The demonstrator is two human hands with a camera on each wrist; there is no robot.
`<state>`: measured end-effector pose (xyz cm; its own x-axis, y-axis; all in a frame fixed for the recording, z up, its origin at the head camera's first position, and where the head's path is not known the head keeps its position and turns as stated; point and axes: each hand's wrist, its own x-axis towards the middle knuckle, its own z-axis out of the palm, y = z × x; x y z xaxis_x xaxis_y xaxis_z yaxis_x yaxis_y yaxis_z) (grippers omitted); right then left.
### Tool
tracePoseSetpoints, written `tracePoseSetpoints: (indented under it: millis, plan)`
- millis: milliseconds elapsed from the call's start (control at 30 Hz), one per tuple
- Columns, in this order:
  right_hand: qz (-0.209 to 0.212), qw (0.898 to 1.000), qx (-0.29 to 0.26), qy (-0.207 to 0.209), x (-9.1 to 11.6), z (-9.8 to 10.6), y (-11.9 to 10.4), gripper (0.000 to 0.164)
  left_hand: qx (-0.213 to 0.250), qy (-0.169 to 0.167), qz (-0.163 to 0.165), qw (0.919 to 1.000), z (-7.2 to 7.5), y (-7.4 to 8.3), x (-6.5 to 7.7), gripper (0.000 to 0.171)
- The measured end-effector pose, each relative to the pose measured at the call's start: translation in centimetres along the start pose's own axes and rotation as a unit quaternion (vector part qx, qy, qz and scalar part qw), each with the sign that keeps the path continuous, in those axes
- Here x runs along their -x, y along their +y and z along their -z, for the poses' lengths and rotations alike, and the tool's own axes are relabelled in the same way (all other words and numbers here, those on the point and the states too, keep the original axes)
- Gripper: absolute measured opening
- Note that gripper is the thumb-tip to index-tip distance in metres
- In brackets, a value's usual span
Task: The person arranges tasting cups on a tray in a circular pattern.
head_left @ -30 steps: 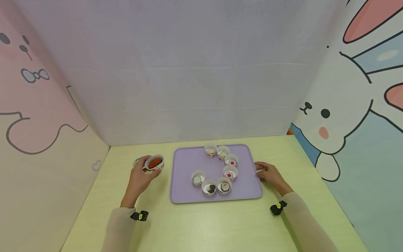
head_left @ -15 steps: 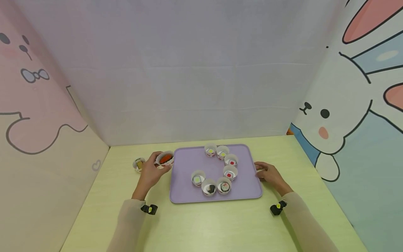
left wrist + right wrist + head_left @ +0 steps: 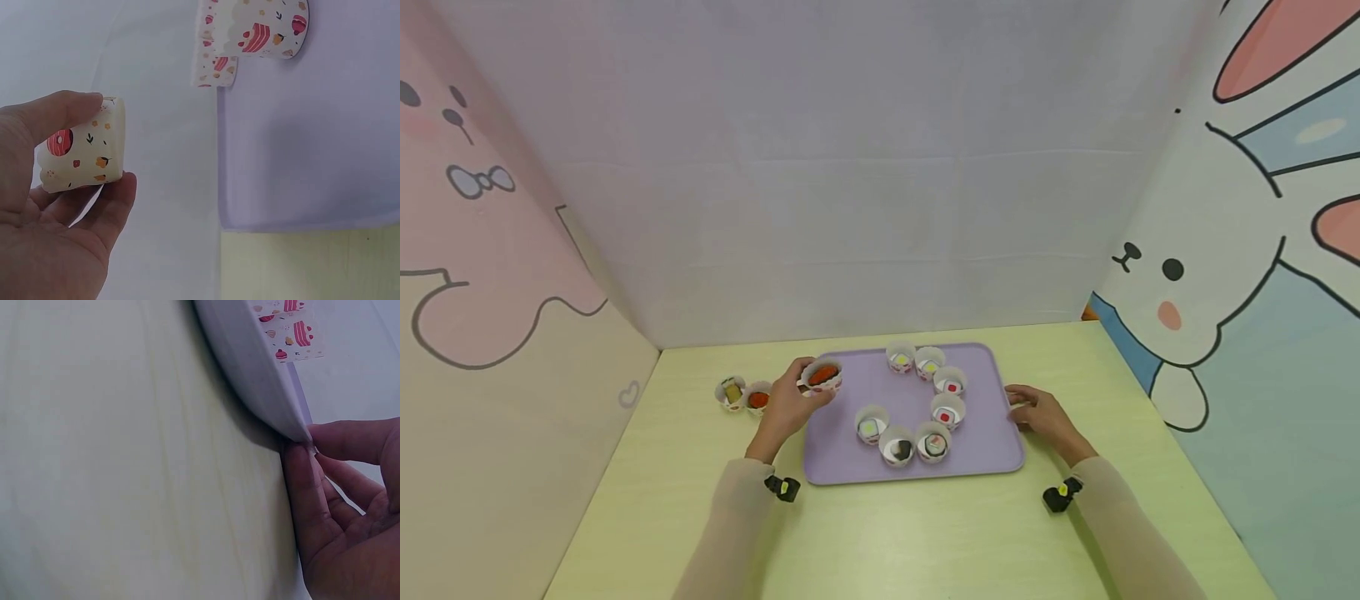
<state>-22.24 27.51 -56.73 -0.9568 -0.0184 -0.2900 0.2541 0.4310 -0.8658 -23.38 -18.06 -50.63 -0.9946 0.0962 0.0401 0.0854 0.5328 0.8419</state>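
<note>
My left hand (image 3: 786, 408) holds a small printed paper baking cup (image 3: 831, 385) with an orange-red piece of food in it, perhaps sushi. In the head view it overlaps the upper left corner of a lavender tray (image 3: 985, 442). The left wrist view shows thumb and fingers on either side of this cup (image 3: 87, 147), in the air and apart from the tray. On the tray's right rim, my right hand (image 3: 1047, 421) pinches the edge between thumb and finger, as the right wrist view shows. Several similar cups stand in a curved row on the tray, including one with a dark piece (image 3: 897, 450).
Left of the tray, two more cups stand on the pale yellow table (image 3: 865, 542): one with a yellowish piece (image 3: 731, 393), the other with a red one (image 3: 758, 400). A white curtain (image 3: 850, 208) closes off the back; cartoon-printed panels flank both sides.
My left hand has carried its cup rightward from beside the tray to over its upper left corner, uncovering two cups on the table. The right hand stays at the tray rim.
</note>
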Motion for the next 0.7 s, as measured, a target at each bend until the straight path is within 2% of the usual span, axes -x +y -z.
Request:
tracePoseSetpoints:
  millis: [100, 367, 500, 700]
  plan:
    - [-0.002, 1.000, 0.000, 0.000, 0.0, 0.0, 0.0, 0.058, -0.007, -0.005, 0.009, 0.9999, -0.8, 0.1, -0.3, 0.065]
    - [0.000, 1.000, -0.002, -0.002, 0.2, 0.1, -0.1, 0.058, 0.016, -0.012, -0.006, 0.9998, -2.8, 0.0, -1.4, 0.058]
    - [0.001, 1.000, -0.006, -0.002, 0.3, 0.0, -0.3, 0.058, 0.009, -0.018, -0.009, 0.9998, -3.7, -0.2, -2.0, 0.058]
    - [0.003, 1.000, -0.005, -0.003, 0.3, 0.0, -0.2, 0.059, -0.008, -0.030, 0.005, 0.9995, -4.7, -1.1, -2.8, 0.057]
